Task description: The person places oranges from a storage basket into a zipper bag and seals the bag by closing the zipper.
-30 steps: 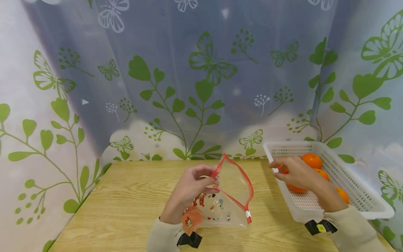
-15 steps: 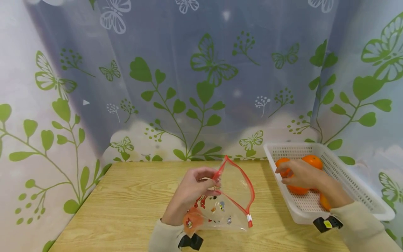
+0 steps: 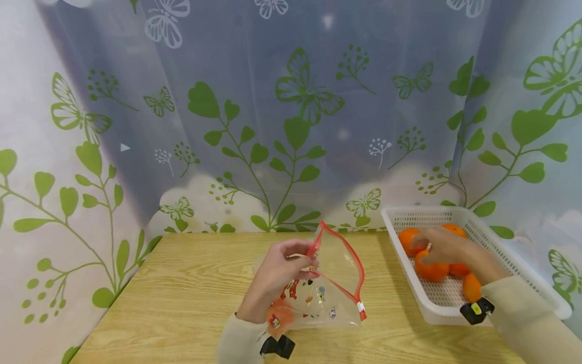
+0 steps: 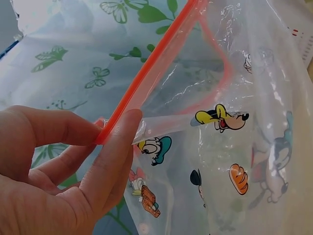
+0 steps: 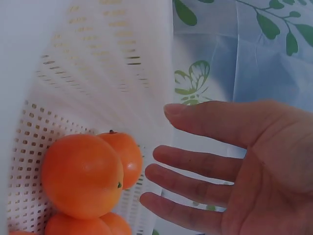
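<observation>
My left hand (image 3: 284, 273) pinches the red zip edge of a clear zip bag (image 3: 338, 308) printed with cartoon figures. The bag's mouth gapes to the right, with a white slider (image 3: 361, 307) at its near corner. In the left wrist view, thumb and fingers meet on the red strip (image 4: 146, 68). An orange patch (image 3: 280, 316) shows at the bag's lower left. Over the white basket, my right hand (image 3: 443, 247) hovers close to an orange (image 3: 432, 266). The right wrist view shows its fingers spread and nearly straight, apart from the oranges (image 5: 83, 176).
The white perforated basket (image 3: 423, 303) stands at the right of the wooden table (image 3: 182, 303) and holds several oranges. Another orange (image 3: 409, 240) lies near its left wall. A curtain (image 3: 236, 151) printed with leaves and butterflies surrounds the table's back and sides.
My right hand has moved from the basket's left rim rightward over the oranges, uncovering more of the fruit at the left. The left hand keeps its hold on the bag almost unmoved.
</observation>
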The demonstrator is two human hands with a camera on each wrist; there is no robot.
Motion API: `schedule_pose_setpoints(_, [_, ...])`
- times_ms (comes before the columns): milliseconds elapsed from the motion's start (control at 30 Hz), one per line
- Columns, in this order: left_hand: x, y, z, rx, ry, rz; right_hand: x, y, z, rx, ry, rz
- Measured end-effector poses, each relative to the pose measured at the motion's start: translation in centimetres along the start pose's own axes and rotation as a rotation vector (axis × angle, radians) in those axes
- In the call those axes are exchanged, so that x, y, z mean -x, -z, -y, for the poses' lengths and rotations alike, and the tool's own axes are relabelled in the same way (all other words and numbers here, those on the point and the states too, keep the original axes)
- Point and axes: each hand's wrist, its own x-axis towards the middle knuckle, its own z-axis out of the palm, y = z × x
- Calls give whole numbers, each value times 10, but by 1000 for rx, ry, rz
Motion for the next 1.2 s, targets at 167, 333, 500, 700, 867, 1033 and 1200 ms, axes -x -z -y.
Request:
schedule_pose_setpoints(167, [-5,-1,4,-7,6,9,0,2,-6,-10,-41,31])
schedule_pose_setpoints(333, [-10,-4,7,-8,7,26,-4,6,-12,15,-85,62])
schedule_pose_setpoints(500, [-14,-6,9,-21,-1,36,-9,8,-18,67,-110,99])
schedule_pose_setpoints(700, [-13,-7,8,-23,1,33,-12,9,-23,21,-183,163])
schedule_pose_setpoints(867, [-10,-7,8,-18,-8,35,-15,8,-26,-14,-263,208])
schedule_pose_setpoints(1033, [-9,-7,8,-25,-12,43,-17,8,-29,-10,-317,234])
schedule_pose_setpoints(1200, [-8,-6,8,-24,-11,39,-21,9,-33,-28,-351,228])
